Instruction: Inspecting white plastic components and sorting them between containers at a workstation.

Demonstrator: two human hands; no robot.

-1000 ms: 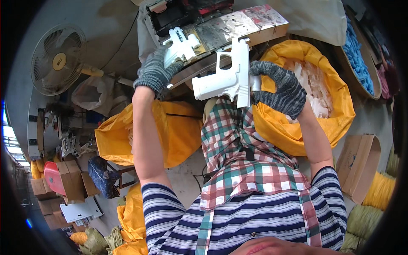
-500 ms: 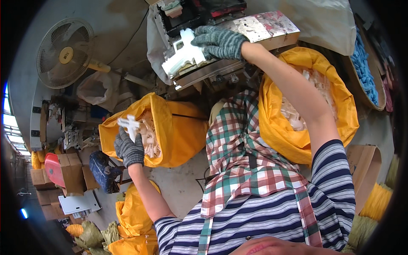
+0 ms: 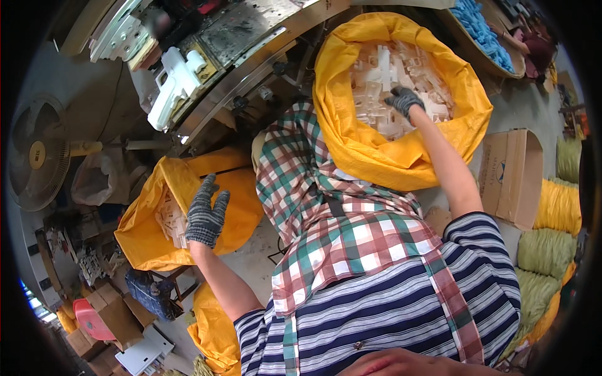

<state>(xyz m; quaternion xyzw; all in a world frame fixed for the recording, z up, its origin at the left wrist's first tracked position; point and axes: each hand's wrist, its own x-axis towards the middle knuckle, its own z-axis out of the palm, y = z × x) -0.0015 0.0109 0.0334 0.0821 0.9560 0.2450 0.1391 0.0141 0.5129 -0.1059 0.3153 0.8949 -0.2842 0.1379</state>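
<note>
My left hand (image 3: pixel 206 216), in a grey knitted glove, is open and empty beside the left yellow sack (image 3: pixel 235 194). White plastic pieces (image 3: pixel 169 216) fill that sack's mouth. My right hand (image 3: pixel 406 103), gloved alike, reaches into the right yellow sack (image 3: pixel 342 141). Its fingers look apart, just over a heap of white plastic pieces (image 3: pixel 379 116), several shaped like toy pistols; I see none held. At the upper left, a white plastic toy-pistol piece (image 3: pixel 172 91) lies on the holder of a machine (image 3: pixel 251 28), away from both hands.
A standing fan (image 3: pixel 39 153) is at the far left. Blue bundles (image 3: pixel 480 31) lie in a container at the upper right, with another person (image 3: pixel 536 47) beyond. An open cardboard box (image 3: pixel 501 175) and green and yellow sacks (image 3: pixel 545 250) stand at the right.
My right hand has left the piece on the machine and moved into the right sack. My left hand has let go of its white piece and moved off the left sack's mouth. The view has turned right.
</note>
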